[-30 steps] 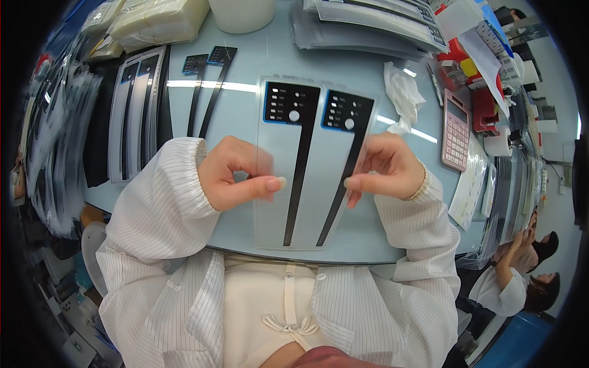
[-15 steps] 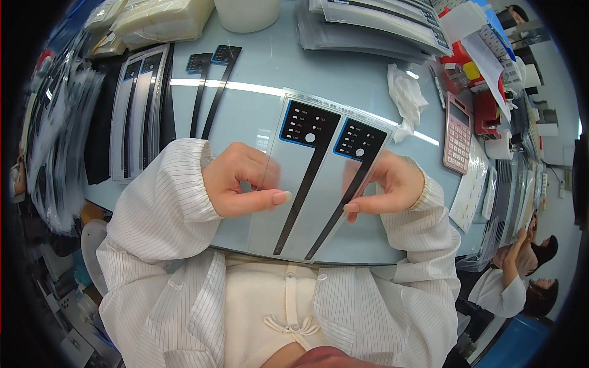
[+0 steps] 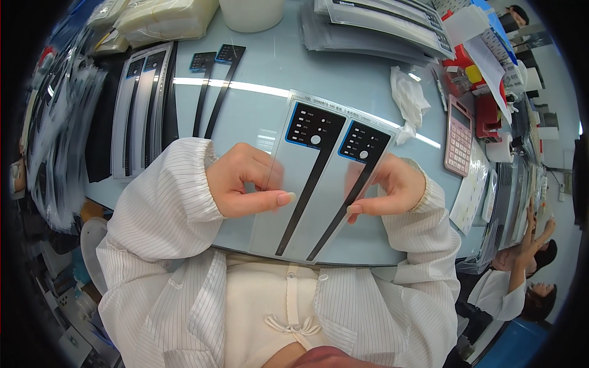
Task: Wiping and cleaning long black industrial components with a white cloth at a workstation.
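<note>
Between my two hands is a clear plastic sheet point(image 3: 307, 184) printed with two black L-shaped panels edged in blue. It is tilted, with its lower edge near my body. My left hand point(image 3: 248, 181) grips the left edge, thumb on top and fingers showing blurred through the plastic beneath. On the right edge my right hand point(image 3: 392, 187) pinches the sheet the same way. Beyond my left hand, two separate black L-shaped strips point(image 3: 218, 92) lie on the table. Left of them rests a stack of similar printed sheets point(image 3: 138, 116).
A thick pile of sheets point(image 3: 374, 30) is at the far right, near a crumpled tissue point(image 3: 409, 101) and a pink calculator point(image 3: 459, 135). Bagged packs point(image 3: 162, 21) and a white round container point(image 3: 251, 12) stand at the back. Other people point(image 3: 509, 285) sit at the right.
Both hands still hold the sheet, nearly unmoved. The whole view has shifted very slightly. At the right, another person's arms have risen.
</note>
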`<move>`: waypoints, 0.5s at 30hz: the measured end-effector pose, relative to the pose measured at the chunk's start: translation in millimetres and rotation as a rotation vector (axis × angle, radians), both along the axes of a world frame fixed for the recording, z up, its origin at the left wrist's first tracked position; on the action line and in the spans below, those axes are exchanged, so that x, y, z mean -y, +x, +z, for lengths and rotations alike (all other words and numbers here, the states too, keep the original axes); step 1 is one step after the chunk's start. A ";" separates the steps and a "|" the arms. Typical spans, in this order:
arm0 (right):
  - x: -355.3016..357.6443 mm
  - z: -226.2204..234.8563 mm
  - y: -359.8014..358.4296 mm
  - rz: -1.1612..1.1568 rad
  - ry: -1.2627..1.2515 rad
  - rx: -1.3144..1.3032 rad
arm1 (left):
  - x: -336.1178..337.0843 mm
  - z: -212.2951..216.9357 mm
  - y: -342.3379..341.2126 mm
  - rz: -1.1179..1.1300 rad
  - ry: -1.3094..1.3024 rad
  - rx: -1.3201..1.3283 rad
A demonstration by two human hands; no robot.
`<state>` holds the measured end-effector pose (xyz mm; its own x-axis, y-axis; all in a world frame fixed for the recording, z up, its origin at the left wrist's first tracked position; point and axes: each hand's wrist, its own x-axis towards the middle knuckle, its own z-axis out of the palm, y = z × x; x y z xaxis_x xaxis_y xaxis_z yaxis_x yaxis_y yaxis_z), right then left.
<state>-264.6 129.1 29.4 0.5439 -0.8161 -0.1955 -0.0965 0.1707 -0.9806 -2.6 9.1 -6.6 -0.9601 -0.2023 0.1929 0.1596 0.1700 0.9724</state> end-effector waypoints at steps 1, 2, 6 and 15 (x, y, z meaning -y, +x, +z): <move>0.0 -0.4 -0.1 0.002 0.000 0.001 | 0.0 -0.1 0.0 0.002 0.000 0.001; 0.1 -0.8 0.0 -0.001 -0.004 0.004 | 0.1 -0.2 0.1 0.003 -0.002 -0.002; 1.2 -2.4 1.0 -0.008 -0.038 0.007 | 0.3 -2.7 2.5 0.013 0.000 -0.010; 0.5 -2.5 0.3 -0.027 -0.053 0.024 | -2.1 -4.4 -1.0 0.075 0.015 -0.057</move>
